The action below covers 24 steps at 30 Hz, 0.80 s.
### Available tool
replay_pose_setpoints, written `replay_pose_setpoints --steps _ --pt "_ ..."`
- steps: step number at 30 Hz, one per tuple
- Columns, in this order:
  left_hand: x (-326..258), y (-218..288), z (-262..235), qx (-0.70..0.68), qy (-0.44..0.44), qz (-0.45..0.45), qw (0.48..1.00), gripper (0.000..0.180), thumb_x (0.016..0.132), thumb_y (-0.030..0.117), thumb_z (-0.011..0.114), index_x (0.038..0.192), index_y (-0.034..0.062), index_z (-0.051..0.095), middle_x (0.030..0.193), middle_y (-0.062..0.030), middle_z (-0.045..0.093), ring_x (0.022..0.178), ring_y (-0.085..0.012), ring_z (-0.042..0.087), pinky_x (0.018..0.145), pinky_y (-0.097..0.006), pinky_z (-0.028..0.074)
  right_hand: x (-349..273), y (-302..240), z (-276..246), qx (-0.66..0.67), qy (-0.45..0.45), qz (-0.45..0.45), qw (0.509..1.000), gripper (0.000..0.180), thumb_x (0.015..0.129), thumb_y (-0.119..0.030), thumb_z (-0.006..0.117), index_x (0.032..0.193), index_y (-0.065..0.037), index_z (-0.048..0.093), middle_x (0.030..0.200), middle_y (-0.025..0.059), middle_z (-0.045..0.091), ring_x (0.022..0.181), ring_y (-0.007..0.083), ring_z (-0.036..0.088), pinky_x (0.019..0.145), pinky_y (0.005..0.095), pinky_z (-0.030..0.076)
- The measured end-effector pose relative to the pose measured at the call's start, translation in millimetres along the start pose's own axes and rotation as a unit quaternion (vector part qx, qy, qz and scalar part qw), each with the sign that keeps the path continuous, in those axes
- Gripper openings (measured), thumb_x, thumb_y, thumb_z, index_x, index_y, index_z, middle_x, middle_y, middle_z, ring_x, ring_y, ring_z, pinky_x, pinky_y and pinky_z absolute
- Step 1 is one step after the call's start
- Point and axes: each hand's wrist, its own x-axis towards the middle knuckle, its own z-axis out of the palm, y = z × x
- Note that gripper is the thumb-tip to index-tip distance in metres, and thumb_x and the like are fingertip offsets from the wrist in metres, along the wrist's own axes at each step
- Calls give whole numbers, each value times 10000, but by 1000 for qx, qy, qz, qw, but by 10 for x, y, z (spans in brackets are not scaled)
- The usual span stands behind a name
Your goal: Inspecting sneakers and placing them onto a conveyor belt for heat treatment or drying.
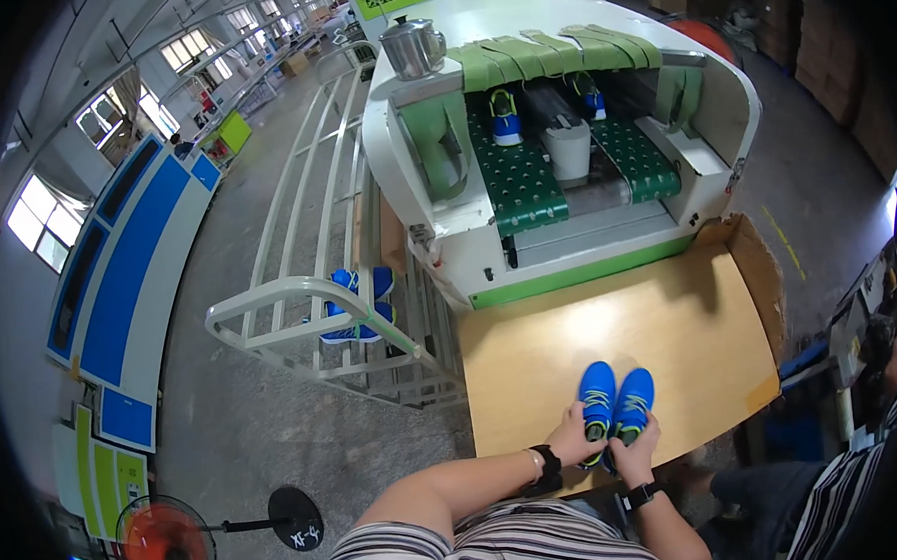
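**Both hands on a pair of blue shoes at the table's near edge**

Left hand (573, 437) is closed around the heel of the left blue shoe (597, 398); right hand (635, 454) is closed around the heel of the right blue shoe (633, 402). The shoes lie side by side, touching, toes pointing away from the person, on the wooden table (670, 320) near its front edge. Black band on each wrist.

Past the table's far edge stands a white and green conveyor machine (563, 145). Two green studded belts run through it; one blue shoe (505, 127) sits on the left belt and another blue shoe (592, 102) further back on the right belt. Metal kettle (410, 47) on the machine's top left corner.

Left of the table, a white tube rack (309, 286) with a pair of blue shoes (359, 304) lying under its rail. Orange floor fan (165, 558) at lower left. Another person in a striped shirt (849, 503) sits at the right edge.
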Motion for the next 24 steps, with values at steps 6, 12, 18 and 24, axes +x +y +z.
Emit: replay_pose_setpoints --steps 6,12,18,24 --pt "-308 -226 -338 -202 -40 42 978 716 783 160 824 1277 -14 335 1203 -154 527 1162 -231 517 985 -374 462 7 -200 -22 37 -81 -113 990 867 710 -143 740 1454 -3 316 1349 274 462 1257 434 443 1089 483 351" --pt "-473 -80 -522 -83 -99 -12 992 795 784 178 826 1319 -30 275 1119 -187 551 848 -211 673 714 -305 562 -203 40 -187 176 -165 -47 969 1012 734 -100 743 1531 -4 128 1476 254 351 1400 336 339 1144 382 298" --pt "-545 1 -530 38 -89 3 995 819 782 272 824 1318 -32 284 997 -154 592 758 -192 640 686 -327 535 -199 108 -158 177 -180 -53 966 1013 739 -78 728 1532 7 103 1517 225 295 1439 302 281 1165 365 254" --pt "-543 -128 -562 0 -107 -32 994 713 824 266 761 1295 -33 317 937 -164 634 754 -275 667 682 -357 536 -199 90 -189 132 -170 -70 974 986 722 -122 709 1516 19 143 1483 273 319 1419 375 299 1168 400 255"
